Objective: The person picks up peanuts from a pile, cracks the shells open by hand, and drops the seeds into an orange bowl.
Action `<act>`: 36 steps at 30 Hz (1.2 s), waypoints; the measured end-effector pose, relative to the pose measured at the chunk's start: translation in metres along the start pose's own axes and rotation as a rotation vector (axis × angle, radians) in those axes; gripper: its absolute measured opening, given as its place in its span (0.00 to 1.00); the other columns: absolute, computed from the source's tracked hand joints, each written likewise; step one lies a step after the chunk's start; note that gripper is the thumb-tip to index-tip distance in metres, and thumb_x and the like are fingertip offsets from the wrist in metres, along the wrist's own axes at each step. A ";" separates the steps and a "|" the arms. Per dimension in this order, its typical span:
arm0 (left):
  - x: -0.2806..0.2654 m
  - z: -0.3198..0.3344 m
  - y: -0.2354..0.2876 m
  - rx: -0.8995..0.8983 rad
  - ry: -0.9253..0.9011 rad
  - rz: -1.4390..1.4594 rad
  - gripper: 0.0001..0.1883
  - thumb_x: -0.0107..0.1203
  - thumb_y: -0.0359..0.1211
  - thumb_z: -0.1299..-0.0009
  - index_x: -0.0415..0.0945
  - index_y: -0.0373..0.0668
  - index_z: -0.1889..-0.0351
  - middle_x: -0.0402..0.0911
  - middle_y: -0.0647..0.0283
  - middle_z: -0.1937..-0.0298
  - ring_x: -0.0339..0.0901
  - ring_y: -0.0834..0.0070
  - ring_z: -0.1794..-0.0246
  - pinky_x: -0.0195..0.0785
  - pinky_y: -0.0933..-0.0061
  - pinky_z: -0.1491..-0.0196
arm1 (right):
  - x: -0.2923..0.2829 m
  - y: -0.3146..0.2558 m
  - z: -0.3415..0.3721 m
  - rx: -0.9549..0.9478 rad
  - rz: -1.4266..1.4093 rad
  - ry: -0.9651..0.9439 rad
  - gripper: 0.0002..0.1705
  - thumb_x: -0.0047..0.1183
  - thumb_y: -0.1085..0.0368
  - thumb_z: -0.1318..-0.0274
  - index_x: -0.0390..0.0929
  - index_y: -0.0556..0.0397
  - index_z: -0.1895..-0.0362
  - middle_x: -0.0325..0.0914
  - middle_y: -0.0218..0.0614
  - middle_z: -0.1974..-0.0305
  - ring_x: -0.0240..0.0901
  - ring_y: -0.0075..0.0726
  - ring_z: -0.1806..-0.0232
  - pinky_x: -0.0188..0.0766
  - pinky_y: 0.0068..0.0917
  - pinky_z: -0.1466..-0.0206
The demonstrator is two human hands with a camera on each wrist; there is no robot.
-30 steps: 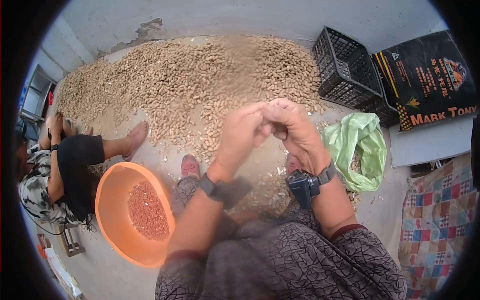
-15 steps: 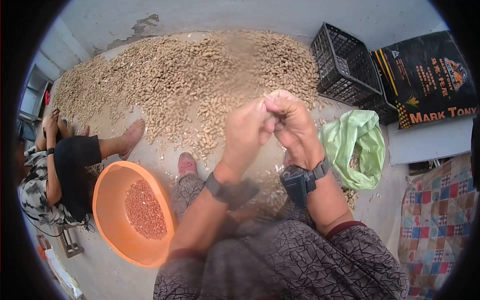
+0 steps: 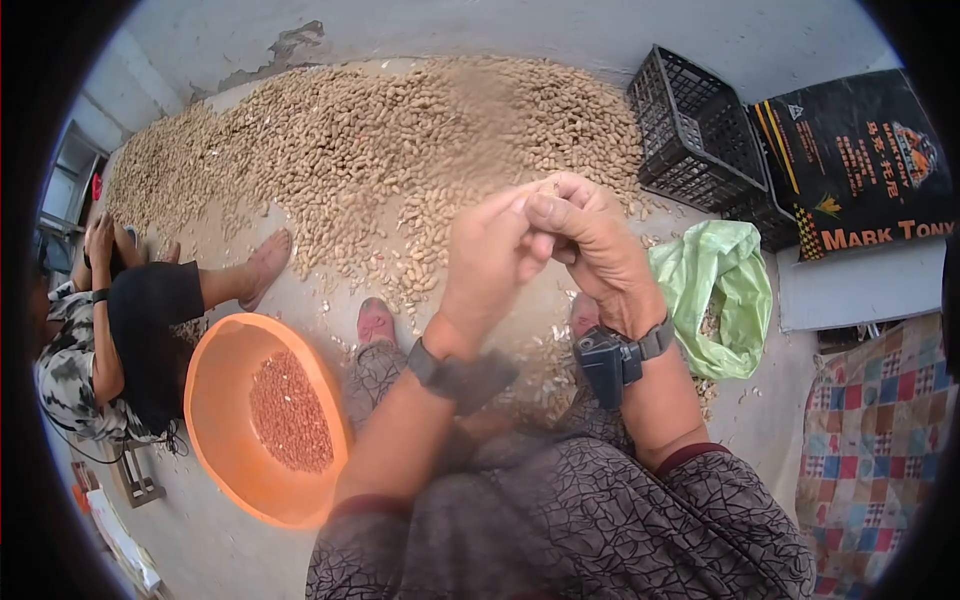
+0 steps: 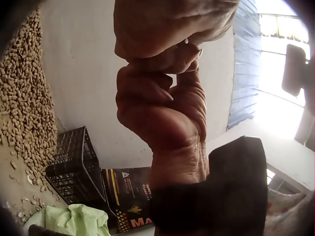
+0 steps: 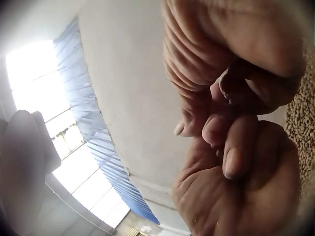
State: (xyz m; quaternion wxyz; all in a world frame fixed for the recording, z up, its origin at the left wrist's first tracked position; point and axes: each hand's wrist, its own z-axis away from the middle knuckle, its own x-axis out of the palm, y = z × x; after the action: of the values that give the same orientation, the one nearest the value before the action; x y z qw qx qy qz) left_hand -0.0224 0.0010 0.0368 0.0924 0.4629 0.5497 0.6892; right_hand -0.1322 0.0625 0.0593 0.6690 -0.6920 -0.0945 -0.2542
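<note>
In the head view my left hand (image 3: pixel 485 258) and right hand (image 3: pixel 598 240) meet in front of me at the fingertips, above the floor. Both have curled fingers and pinch a small tan peanut (image 3: pixel 551 188) between them, mostly hidden by the fingers. The left wrist view has the right hand (image 4: pixel 157 105) below the left, thumb and fingertips together. From the right wrist, the left hand's (image 5: pixel 241 187) bent fingers press up against the right hand's fingertips. Beyond the hands spreads a large heap of unshelled peanuts (image 3: pixel 340 150).
An orange basin (image 3: pixel 225 450) with reddish shelled peanuts (image 3: pixel 290 410) stands at my left. A light green sack (image 3: pixel 690 270) stands open at my right, near black crates (image 3: pixel 690 150) and a black printed bag (image 3: pixel 850 160). Another person (image 3: pixel 80 360) sits at the far left. Shell bits litter the floor.
Both hands stay together and shift only slightly. The right thumb now lies bent across the fingertips, and a tan bit shows between them. The seated person's hands have moved a little.
</note>
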 end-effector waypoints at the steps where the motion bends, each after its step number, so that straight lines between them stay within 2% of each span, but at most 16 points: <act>1: 0.001 0.000 0.002 0.002 -0.035 0.034 0.17 0.39 0.32 0.29 0.72 0.31 0.51 0.69 0.70 0.79 0.58 0.89 0.84 0.50 0.89 0.81 | -0.001 0.001 -0.001 0.001 -0.010 0.021 0.10 0.55 0.66 0.47 0.73 0.61 0.72 0.73 0.38 0.82 0.72 0.33 0.84 0.71 0.25 0.80; 3: 0.001 0.000 0.001 0.002 -0.070 0.069 0.17 0.38 0.33 0.28 0.71 0.30 0.50 0.70 0.68 0.78 0.58 0.88 0.84 0.50 0.89 0.82 | -0.004 0.003 -0.002 0.003 -0.021 0.045 0.10 0.55 0.66 0.47 0.73 0.62 0.72 0.73 0.39 0.82 0.72 0.34 0.84 0.71 0.25 0.80; 8: -0.004 -0.004 -0.010 0.038 -0.091 0.164 0.16 0.39 0.36 0.27 0.73 0.33 0.59 0.69 0.68 0.78 0.57 0.88 0.84 0.50 0.88 0.82 | -0.006 0.009 -0.006 -0.020 0.000 0.126 0.13 0.55 0.64 0.46 0.72 0.63 0.71 0.73 0.39 0.82 0.72 0.35 0.83 0.71 0.26 0.80; 11: -0.007 -0.010 -0.014 0.050 -0.071 0.166 0.15 0.40 0.37 0.27 0.72 0.34 0.59 0.69 0.68 0.78 0.57 0.88 0.85 0.49 0.89 0.82 | -0.005 0.006 -0.007 0.050 -0.035 0.081 0.16 0.54 0.59 0.44 0.72 0.63 0.71 0.74 0.39 0.81 0.72 0.35 0.83 0.71 0.26 0.79; 15: -0.006 -0.010 -0.009 0.003 -0.067 0.248 0.14 0.42 0.36 0.27 0.72 0.34 0.57 0.68 0.69 0.78 0.56 0.88 0.85 0.49 0.90 0.83 | -0.001 0.008 -0.005 0.045 -0.082 0.069 0.19 0.53 0.56 0.44 0.72 0.63 0.71 0.74 0.38 0.80 0.72 0.35 0.82 0.71 0.25 0.78; 17: -0.003 -0.011 -0.013 0.055 0.087 0.227 0.13 0.41 0.35 0.27 0.72 0.34 0.56 0.66 0.71 0.80 0.56 0.89 0.85 0.49 0.91 0.84 | 0.003 0.003 -0.004 -0.004 -0.030 0.086 0.19 0.54 0.56 0.44 0.72 0.63 0.72 0.74 0.38 0.79 0.72 0.32 0.81 0.71 0.24 0.77; 18: -0.003 -0.012 -0.013 0.059 0.089 0.227 0.13 0.41 0.35 0.27 0.72 0.34 0.56 0.66 0.71 0.80 0.56 0.89 0.85 0.49 0.91 0.84 | 0.003 0.003 -0.004 -0.003 -0.029 0.083 0.19 0.54 0.56 0.44 0.72 0.63 0.72 0.74 0.38 0.79 0.72 0.32 0.81 0.71 0.24 0.77; 20: -0.003 -0.012 -0.013 0.089 0.118 -0.012 0.13 0.40 0.33 0.27 0.72 0.35 0.55 0.65 0.73 0.81 0.55 0.90 0.85 0.49 0.90 0.84 | 0.000 0.006 -0.005 -0.042 0.048 0.122 0.17 0.54 0.58 0.44 0.73 0.62 0.72 0.75 0.39 0.79 0.71 0.29 0.80 0.70 0.23 0.77; 24: 0.003 -0.011 -0.017 0.142 0.129 -0.080 0.13 0.38 0.32 0.27 0.72 0.35 0.55 0.64 0.75 0.81 0.55 0.91 0.84 0.49 0.89 0.83 | -0.002 0.009 -0.009 -0.029 0.078 0.186 0.16 0.54 0.60 0.44 0.73 0.61 0.73 0.75 0.39 0.78 0.71 0.28 0.80 0.69 0.22 0.77; 26: 0.003 -0.010 -0.019 0.228 0.161 -0.129 0.13 0.37 0.31 0.28 0.72 0.35 0.56 0.65 0.75 0.81 0.56 0.91 0.84 0.49 0.88 0.82 | 0.000 0.010 -0.011 -0.013 0.078 0.184 0.13 0.54 0.63 0.45 0.73 0.61 0.73 0.75 0.37 0.77 0.70 0.25 0.80 0.67 0.20 0.76; 29: 0.002 -0.013 -0.025 0.217 0.196 -0.039 0.12 0.38 0.31 0.28 0.72 0.36 0.58 0.66 0.74 0.79 0.56 0.91 0.83 0.50 0.88 0.82 | 0.004 0.017 -0.012 -0.077 0.120 0.297 0.09 0.53 0.67 0.47 0.73 0.61 0.76 0.75 0.33 0.77 0.69 0.21 0.79 0.65 0.17 0.76; 33: 0.005 -0.016 -0.029 0.208 0.300 0.057 0.12 0.38 0.32 0.28 0.72 0.36 0.59 0.67 0.74 0.78 0.57 0.91 0.83 0.50 0.87 0.82 | 0.004 0.029 -0.017 -0.123 0.230 0.338 0.08 0.53 0.70 0.50 0.74 0.60 0.78 0.75 0.31 0.78 0.68 0.18 0.78 0.64 0.16 0.76; 35: 0.004 -0.017 -0.027 0.171 0.321 0.110 0.13 0.38 0.33 0.28 0.72 0.36 0.59 0.68 0.73 0.76 0.58 0.91 0.84 0.51 0.86 0.82 | 0.004 0.037 -0.021 -0.245 0.273 0.377 0.09 0.52 0.70 0.50 0.74 0.60 0.80 0.75 0.31 0.79 0.68 0.18 0.80 0.64 0.16 0.77; 36: 0.002 -0.017 -0.026 0.172 0.326 0.112 0.13 0.38 0.33 0.28 0.72 0.36 0.59 0.68 0.73 0.76 0.58 0.91 0.84 0.51 0.86 0.82 | 0.005 0.038 -0.021 -0.242 0.274 0.373 0.09 0.52 0.70 0.50 0.74 0.60 0.80 0.75 0.31 0.79 0.68 0.18 0.80 0.64 0.16 0.77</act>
State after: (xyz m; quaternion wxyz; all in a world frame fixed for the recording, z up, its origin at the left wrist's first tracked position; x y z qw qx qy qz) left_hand -0.0459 0.0011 0.0161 -0.0762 0.3814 0.5878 0.7093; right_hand -0.1147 0.0377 0.0284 0.6154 -0.7144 0.1565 -0.2939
